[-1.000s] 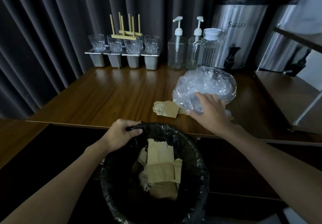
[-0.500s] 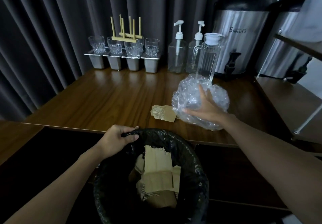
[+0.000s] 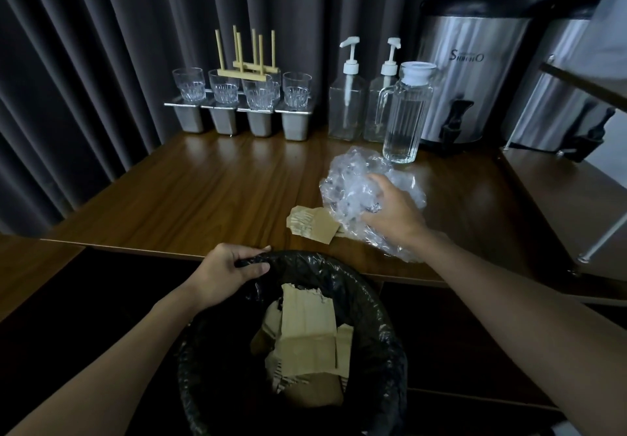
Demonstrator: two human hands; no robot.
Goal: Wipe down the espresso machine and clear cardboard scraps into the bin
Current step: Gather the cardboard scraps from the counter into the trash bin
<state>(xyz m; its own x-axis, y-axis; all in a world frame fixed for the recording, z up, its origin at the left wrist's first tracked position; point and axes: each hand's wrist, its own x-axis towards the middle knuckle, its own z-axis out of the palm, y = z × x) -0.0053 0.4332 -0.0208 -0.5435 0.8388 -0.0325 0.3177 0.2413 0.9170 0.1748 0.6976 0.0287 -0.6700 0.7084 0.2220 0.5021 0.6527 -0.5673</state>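
Head view: left hand [image 3: 227, 272] grips bin [image 3: 325, 262], right hand [image 3: 393, 213] clutches plastic [image 3: 349, 188] beside cardboard scrap [image 3: 314, 224].

Desk [image 3: 203, 191] before a dark curtain [image 3: 84, 62]
Four glasses [image 3: 224, 87] stand on metal tubs [image 3: 224, 121] upper left, a wooden rack [image 3: 249, 70] behind; two pump bottles [image 3: 346, 106] and a ribbed jug [image 3: 405, 120] centre; steel urns [image 3: 475, 72] upper right.

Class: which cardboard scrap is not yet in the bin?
The torn scrap on the counter, beside the plastic wrap the right hand grips; the other scraps lie inside the bin.
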